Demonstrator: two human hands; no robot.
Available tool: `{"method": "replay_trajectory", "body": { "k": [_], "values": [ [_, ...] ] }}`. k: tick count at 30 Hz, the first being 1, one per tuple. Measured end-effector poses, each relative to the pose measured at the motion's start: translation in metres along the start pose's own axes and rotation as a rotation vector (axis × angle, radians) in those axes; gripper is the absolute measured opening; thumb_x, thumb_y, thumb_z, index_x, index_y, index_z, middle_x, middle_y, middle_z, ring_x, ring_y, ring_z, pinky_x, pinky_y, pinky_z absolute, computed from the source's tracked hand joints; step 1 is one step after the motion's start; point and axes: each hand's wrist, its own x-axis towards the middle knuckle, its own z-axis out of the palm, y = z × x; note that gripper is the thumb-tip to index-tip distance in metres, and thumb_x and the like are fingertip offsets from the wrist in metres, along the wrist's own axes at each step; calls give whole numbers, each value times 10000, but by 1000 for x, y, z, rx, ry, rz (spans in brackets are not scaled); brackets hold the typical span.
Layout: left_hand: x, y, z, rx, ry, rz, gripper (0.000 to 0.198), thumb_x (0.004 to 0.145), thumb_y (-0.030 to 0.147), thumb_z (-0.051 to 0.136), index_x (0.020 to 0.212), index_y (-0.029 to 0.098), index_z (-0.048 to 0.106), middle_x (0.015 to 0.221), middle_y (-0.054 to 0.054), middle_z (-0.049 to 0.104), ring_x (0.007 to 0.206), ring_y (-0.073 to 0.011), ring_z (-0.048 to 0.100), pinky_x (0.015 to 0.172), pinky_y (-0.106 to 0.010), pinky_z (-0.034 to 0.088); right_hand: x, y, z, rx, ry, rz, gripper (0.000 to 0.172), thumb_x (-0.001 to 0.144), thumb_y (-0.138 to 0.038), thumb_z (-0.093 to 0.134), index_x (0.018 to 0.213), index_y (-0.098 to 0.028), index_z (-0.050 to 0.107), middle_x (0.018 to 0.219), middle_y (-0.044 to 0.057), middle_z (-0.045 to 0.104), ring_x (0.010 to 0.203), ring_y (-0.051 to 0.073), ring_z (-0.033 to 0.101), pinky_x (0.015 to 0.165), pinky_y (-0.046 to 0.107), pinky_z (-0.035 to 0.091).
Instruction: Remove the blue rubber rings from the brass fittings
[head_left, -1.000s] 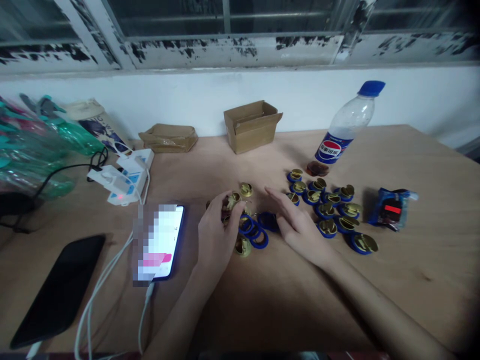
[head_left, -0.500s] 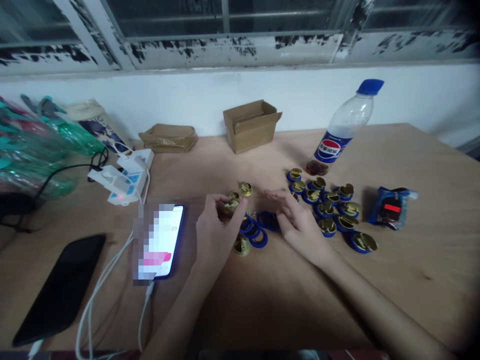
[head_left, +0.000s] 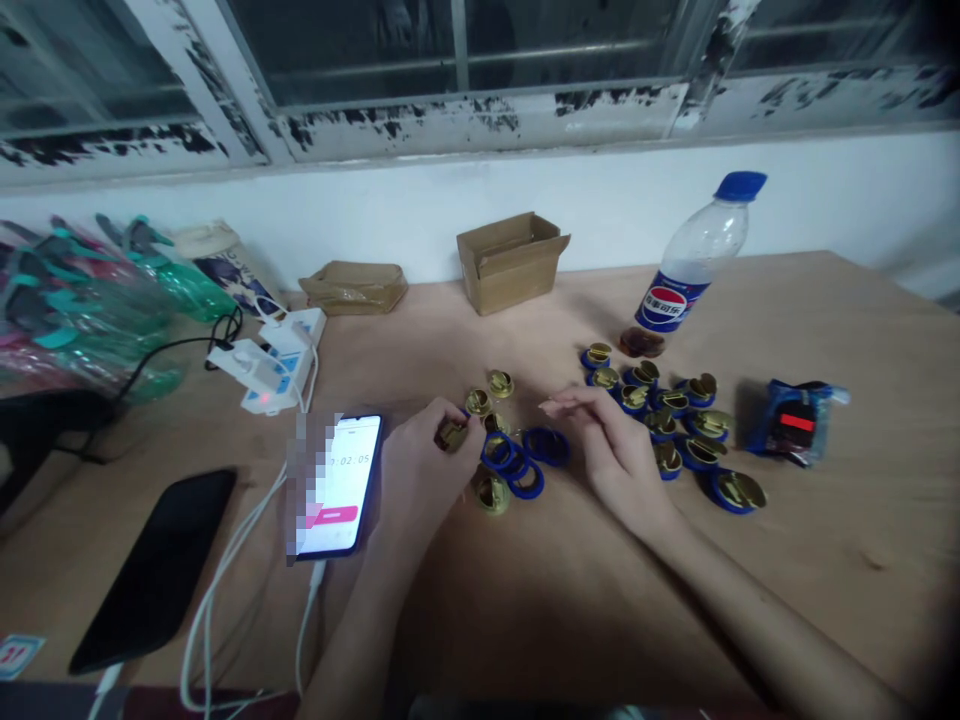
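Observation:
My left hand (head_left: 420, 465) is closed in a pinch on a small gold metal cap (head_left: 452, 434) near the middle of the wooden table (head_left: 570, 590). Loose gold caps (head_left: 499, 383) lie just beyond it. Blue plastic rings (head_left: 525, 460) and another gold cap (head_left: 491, 492) lie between my hands. My right hand (head_left: 611, 450) hovers to the right of the rings, fingers loosely curled and apart, holding nothing. Right of it lies a cluster of several blue rings fitted with gold caps (head_left: 690, 430).
A lit phone (head_left: 341, 485) showing a timer lies left of my left hand, a dark phone (head_left: 154, 570) further left, both with white cables. A power strip (head_left: 274, 355), a cardboard box (head_left: 512, 260), a cola bottle (head_left: 694, 260) and a blue packet (head_left: 795, 425) stand around.
My left hand has drawn back from the loose gold caps with one cap pinched. My right hand's fingers have curled from flat. The camera shifted slightly left.

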Motion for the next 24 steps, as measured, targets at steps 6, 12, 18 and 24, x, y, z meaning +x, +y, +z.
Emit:
{"method": "replay_trajectory", "body": {
  "k": [6,12,18,24],
  "values": [
    [-19,-16,-3,244,-89,73,154,814,367,569,762,223,552,655,-15,627,566,-185,582,520,-267,334,7,3,-10,27,261,14,228,935,-230,374,1159,-249,413,870,23,637,736,164,619,708,340,519],
    [-32,-32,3,235,-254,2,149,817,314,573,893,212,496,757,-35,669,610,-201,631,541,-268,365,21,23,-25,-670,176,-38,244,863,-188,441,1088,-172,533,969,130,623,849,267,608,716,395,472],
    [-36,-39,6,175,-222,26,219,821,351,587,941,216,463,767,-13,626,629,-186,630,524,-254,364,18,33,-21,-1069,8,-57,198,878,-186,444,920,-173,637,854,111,666,797,263,605,664,357,358],
    [-37,-45,10,144,-97,64,380,808,478,602,1035,210,457,665,41,527,604,-178,611,522,-254,384,19,33,-22,-1079,6,-68,168,878,-186,470,779,-182,605,810,73,688,798,237,619,656,343,287]
  ]
}}
